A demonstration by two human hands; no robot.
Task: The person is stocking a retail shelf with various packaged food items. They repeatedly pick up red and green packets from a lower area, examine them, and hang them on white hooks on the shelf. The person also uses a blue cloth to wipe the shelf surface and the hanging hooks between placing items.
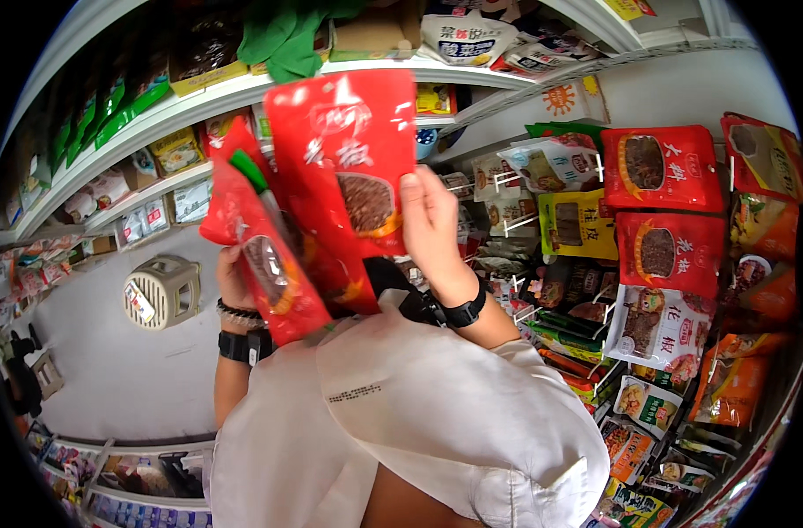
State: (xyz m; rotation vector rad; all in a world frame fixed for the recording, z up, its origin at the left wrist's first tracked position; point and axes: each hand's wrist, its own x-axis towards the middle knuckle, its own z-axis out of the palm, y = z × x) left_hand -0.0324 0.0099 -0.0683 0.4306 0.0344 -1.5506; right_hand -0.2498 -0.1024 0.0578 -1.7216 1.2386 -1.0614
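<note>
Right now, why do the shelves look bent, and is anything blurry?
Head view: the fisheye lens bows the shelf edges toward a black rim; the red packet in the right hand is slightly blurred, and so is the packet held by the left hand.

hanging packets (661, 167) (red, yellow), beige stool (162, 291)

- Large red packet (344, 167): glossy pouch with a round clear window showing dark brown contents, held upright in front of the shelves, slightly blurred.
- Smaller red packet (265, 260): similar pouch with a window, tilted, overlapping the larger one's lower left edge.
</note>
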